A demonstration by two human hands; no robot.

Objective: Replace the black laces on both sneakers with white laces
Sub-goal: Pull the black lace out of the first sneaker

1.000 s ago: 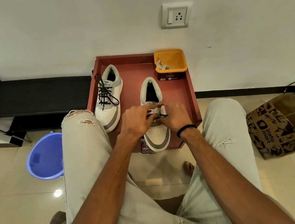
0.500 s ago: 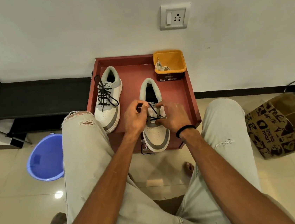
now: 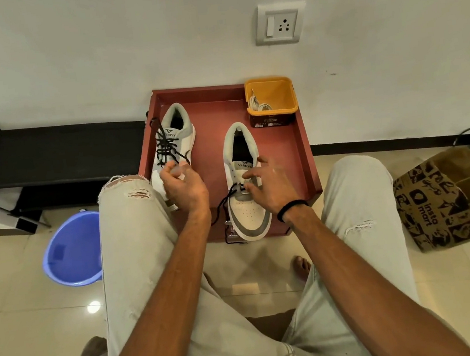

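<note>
- Head view, from the left: a blue tub (image 3: 72,249) stands on the floor beside the red tray (image 3: 302,152).
- Left sneaker (image 3: 178,137) lies at the tray's left, its black lace fully threaded.
- Left hand (image 3: 183,185) hangs curled over that sneaker's toe; whether it pinches a lace I cannot tell.
- Loose lace (image 3: 226,205) trails from the right sneaker (image 3: 248,205), threaded only at the lowest eyelets.
- Right hand (image 3: 267,187) rests fingers spread on that sneaker, gripping nothing.
- Best to pin the shoe down and draw the lace out straight, one eyelet at a time.
- White laces (image 3: 260,106) wait in the yellow box (image 3: 272,102).
</note>
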